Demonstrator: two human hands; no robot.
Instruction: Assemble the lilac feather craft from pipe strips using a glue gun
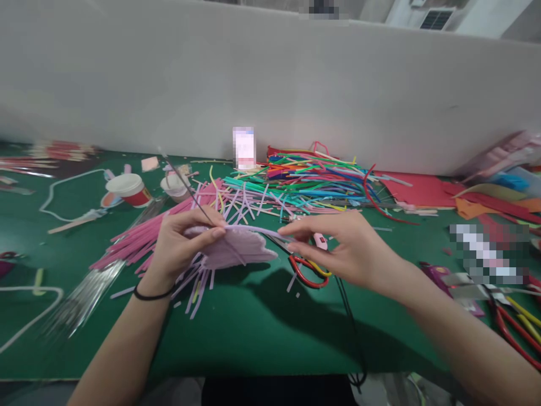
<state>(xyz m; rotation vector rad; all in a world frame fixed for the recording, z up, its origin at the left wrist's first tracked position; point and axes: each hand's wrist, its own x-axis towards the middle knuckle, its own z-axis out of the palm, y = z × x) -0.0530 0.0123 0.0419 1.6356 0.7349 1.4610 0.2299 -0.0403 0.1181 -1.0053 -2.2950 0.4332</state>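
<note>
I see the left hand (177, 248), left of the scissors (313, 286), pinching a flat lilac pipe-cleaner piece (256, 248). The right hand (350, 248), by the scissors, pinches a lilac strip (257, 229); a hard tug might bend it. Loose pipe cleaners (296, 189) behind the scissors could scatter if bumped.

Craft workshop, by look: green worktable (236, 344), heaped coloured stems (304, 189), thin metal rods (91, 299), red-handled scissors (313, 286).
</note>
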